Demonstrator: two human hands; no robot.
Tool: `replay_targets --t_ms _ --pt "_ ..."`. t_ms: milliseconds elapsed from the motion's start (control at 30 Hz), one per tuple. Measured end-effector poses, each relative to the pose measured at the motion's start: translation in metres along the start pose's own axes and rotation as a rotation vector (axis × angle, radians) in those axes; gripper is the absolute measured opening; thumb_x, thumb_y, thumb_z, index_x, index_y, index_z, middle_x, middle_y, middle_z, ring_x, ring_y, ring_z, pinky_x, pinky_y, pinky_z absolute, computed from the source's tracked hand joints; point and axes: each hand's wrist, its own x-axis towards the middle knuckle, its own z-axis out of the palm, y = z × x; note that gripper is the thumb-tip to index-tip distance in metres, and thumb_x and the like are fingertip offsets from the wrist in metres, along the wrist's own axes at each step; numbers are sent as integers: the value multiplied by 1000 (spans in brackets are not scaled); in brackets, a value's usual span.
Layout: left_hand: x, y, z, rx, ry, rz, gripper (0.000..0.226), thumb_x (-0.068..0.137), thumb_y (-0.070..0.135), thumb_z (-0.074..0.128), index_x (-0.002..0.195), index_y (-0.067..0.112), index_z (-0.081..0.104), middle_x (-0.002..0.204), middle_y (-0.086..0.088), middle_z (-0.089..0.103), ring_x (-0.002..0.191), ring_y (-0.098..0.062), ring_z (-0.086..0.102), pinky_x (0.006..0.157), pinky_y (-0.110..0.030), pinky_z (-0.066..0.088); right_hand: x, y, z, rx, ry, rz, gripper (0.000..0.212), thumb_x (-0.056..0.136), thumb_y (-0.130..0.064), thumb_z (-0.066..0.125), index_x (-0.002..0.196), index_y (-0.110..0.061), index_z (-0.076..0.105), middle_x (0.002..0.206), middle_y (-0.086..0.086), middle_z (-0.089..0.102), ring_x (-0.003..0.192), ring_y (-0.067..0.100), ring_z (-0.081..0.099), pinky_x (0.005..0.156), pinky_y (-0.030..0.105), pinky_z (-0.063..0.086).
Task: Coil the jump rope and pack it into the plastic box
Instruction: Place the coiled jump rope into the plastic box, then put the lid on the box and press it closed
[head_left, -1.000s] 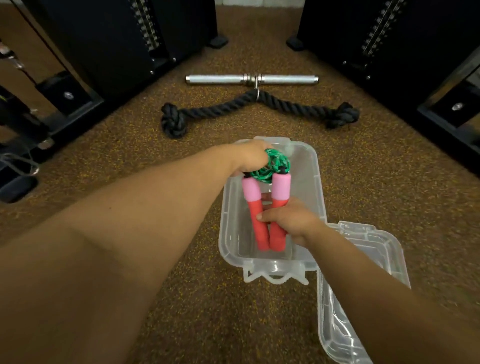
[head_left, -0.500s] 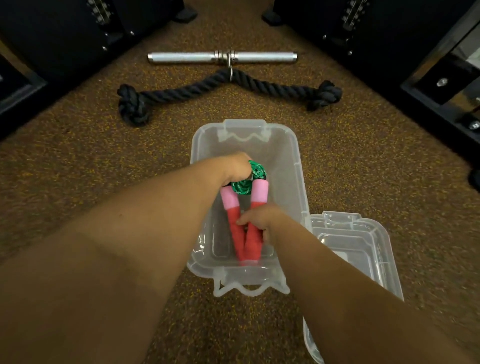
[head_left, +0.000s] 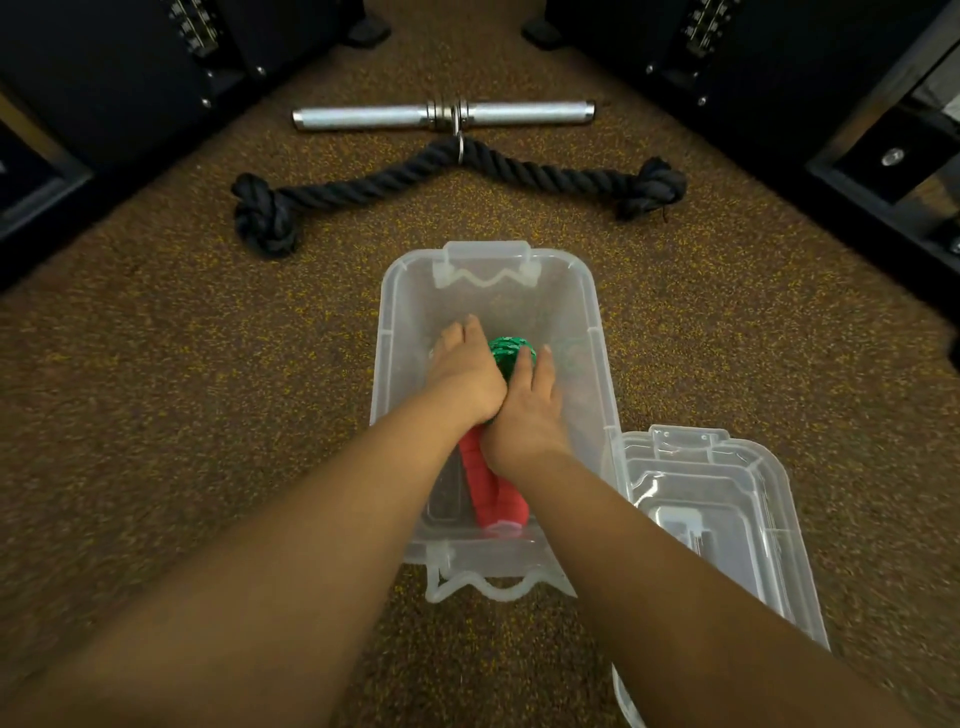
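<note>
A clear plastic box (head_left: 400, 291) sits open on the speckled brown floor in front of me. Inside it lies the jump rope: its two red handles (head_left: 491, 488) side by side pointing toward me, its green coiled cord (head_left: 506, 353) bunched at their far end. My left hand (head_left: 462, 371) lies over the coil's left side with fingers curled on it. My right hand (head_left: 524, 410) covers the handles' upper part and the coil's right side, fingers resting on the rope. Both hands hide the pink grip sections.
The box's clear lid (head_left: 711, 509) lies upside down on the floor just right of the box. Beyond the box lie a thick black knotted rope (head_left: 374, 182) and a steel bar handle (head_left: 441, 114). Black gym machine frames (head_left: 130, 78) flank both sides.
Both hands have lowered the rope deeper into the box. My right hand slid up from the red handles toward the green coil, and my left hand now presses on the coil.
</note>
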Motion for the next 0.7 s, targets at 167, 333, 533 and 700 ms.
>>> replay_targets --t_ms 167,333,533,700 --pt "-25 -14 1 369 -289 123 70 95 8 38 151 7 -4 162 -9 -9 149 -24 -1 120 -37 8 3 6 5 -300 -231 -104 88 89 -32 52 149 -9 -8 158 10 -21 145 33 -13 118 44 2" --pt "-16 -15 4 613 -382 100 88 88 3 51 149 5 -12 160 -10 -18 149 -26 -6 120 -40 7 5 6 5 -452 -330 -107 84 92 -34 47 148 -5 -9 158 13 -17 144 33 -18 117 43 -3" --pt "-40 -4 -18 449 -372 135 89 89 14 55 150 6 -9 161 -11 -15 149 -25 -4 120 -37 8 -10 -7 -33 -372 -378 -216 65 89 -17 50 144 4 21 151 22 26 140 33 23 113 37 25" --pt "-108 22 -44 74 -76 304 70 93 11 43 152 15 7 163 -3 -3 149 -18 2 119 -35 11 -79 17 -127 -49 -10 -534 39 88 -7 53 126 -13 55 121 5 62 109 12 54 93 17 37"
